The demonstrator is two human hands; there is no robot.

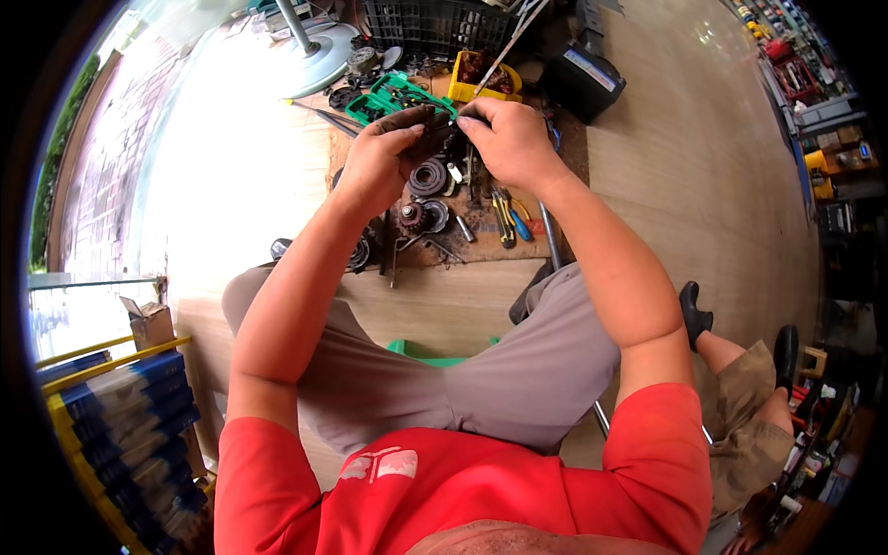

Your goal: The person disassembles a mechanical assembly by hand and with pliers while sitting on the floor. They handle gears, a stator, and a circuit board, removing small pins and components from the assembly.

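My left hand (390, 155), its fingers stained black, is curled round a dark, greasy part (438, 139) whose kind I cannot make out. Close beside it, my right hand (511, 141) has thumb and fingertips pinched together at the part's upper right; anything between them is too small to name. Below the hands, a round black pulley (428, 177) and a rotor-like part with a copper-coloured middle (415, 216) lie on a stained cardboard sheet (555, 242). Yellow-and-black pliers (504, 220) and a blue-handled tool (523, 228) lie to the right.
Past my hands lie an open green tool case (365, 109) and a yellow tray (458, 91) with dark red pieces. A black crate (421, 28) and a black battery (578, 81) stand farther back. Another person's legs (754, 379) are at my right, blue boxes (129, 416) at left.
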